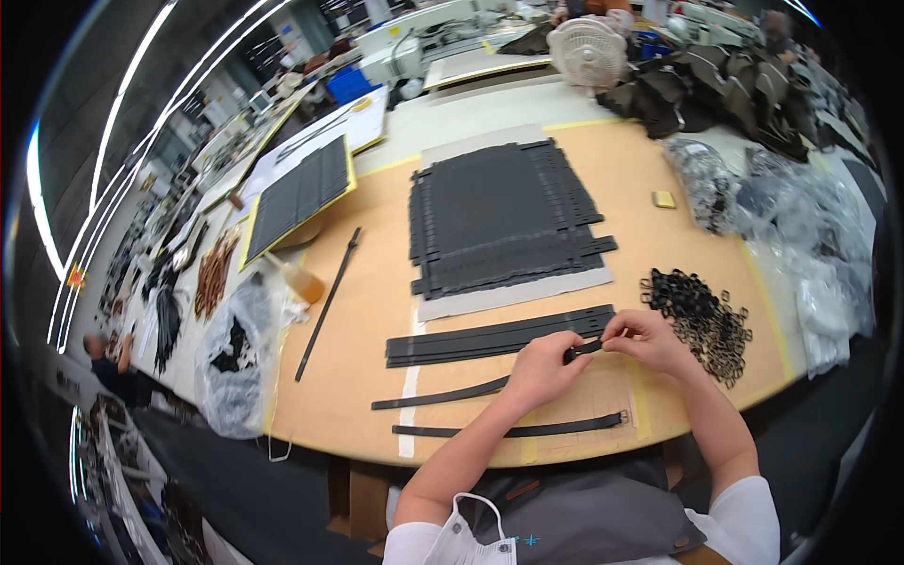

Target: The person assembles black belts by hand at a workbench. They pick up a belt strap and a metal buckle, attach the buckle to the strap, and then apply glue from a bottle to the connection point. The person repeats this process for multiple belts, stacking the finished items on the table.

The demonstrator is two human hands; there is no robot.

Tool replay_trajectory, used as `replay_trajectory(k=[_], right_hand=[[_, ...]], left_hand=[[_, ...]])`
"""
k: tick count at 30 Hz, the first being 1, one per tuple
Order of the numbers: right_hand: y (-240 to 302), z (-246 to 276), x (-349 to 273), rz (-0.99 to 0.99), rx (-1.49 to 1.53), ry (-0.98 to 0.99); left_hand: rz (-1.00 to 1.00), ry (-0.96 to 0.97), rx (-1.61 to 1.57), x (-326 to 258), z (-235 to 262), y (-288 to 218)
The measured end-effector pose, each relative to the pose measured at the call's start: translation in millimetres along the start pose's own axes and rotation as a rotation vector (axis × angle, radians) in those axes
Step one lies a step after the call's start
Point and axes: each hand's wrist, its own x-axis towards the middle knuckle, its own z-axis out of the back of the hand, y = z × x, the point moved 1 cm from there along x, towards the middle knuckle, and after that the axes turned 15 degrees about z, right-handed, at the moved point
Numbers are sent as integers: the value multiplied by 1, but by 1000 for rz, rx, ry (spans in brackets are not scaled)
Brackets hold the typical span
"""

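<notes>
My left hand [547, 369] pinches a black strap [452, 394] near its right end, and the rest of it trails left across the table. My right hand [652, 341] has its thumb and fingers closed at the tip of that same strap. Whether a small buckle sits between those fingertips is hidden. Just beyond my hands lies a row of flat black straps [471, 343], side by side. Nearer to me another black strap [508, 432] lies flat, with a buckle [618, 418] at its right end. To the right is a pile of black buckles [697, 320].
Stacked black strips [504, 212] lie on grey board beyond. A yellow-edged board [299, 202] of strips leans at left, near a glue bottle [303, 284] and a single strap [327, 306]. Plastic bags [796, 212], dark material [716, 89] and a fan [588, 53] stand around the far right.
</notes>
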Motion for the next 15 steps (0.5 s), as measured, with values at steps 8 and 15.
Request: replay_trajectory(k=[8, 15], right_hand=[[10, 6, -3, 26, 6, 51], [8, 4, -6, 23, 39, 78]], left_hand=[[67, 124, -31, 1, 2, -11], [115, 198, -215, 5, -2, -1]])
